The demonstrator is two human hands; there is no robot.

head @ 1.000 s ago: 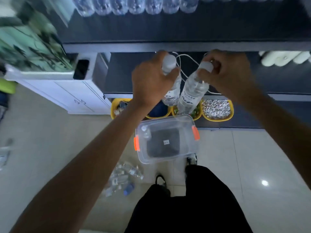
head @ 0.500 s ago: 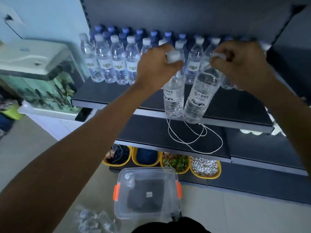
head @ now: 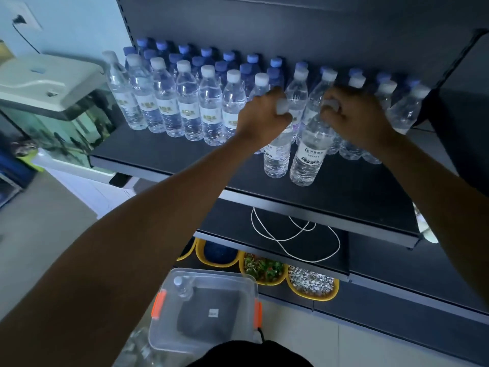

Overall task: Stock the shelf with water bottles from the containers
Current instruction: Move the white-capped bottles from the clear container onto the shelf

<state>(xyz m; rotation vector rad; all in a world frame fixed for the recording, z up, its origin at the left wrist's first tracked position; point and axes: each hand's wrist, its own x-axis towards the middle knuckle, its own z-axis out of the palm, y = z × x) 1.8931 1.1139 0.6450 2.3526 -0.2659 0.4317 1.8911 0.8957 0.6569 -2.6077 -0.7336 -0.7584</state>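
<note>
My left hand (head: 260, 116) grips the white cap of a clear water bottle (head: 276, 157). My right hand (head: 356, 116) grips the cap of a second water bottle (head: 308, 157), tilted slightly. Both bottles have their bases at or just above the dark shelf board (head: 344, 189), in front of the rows of stocked bottles (head: 185, 102) with white and blue caps. Below on the floor stands a clear plastic container (head: 246, 290) with orange latches, holding one bottle (head: 182, 286) in its far left corner.
A lower shelf (head: 227, 223) carries a loose white cord (head: 296, 234). Yellow trays (head: 312, 284) of gravel and plants sit under it. An aquarium (head: 53, 102) stands to the left. More loose bottles (head: 137, 350) lie on the floor beside the container.
Both hands have lifted the two bottles from above the container up and forward onto the shelf board. My view has tilted up towards the stocked rows.
</note>
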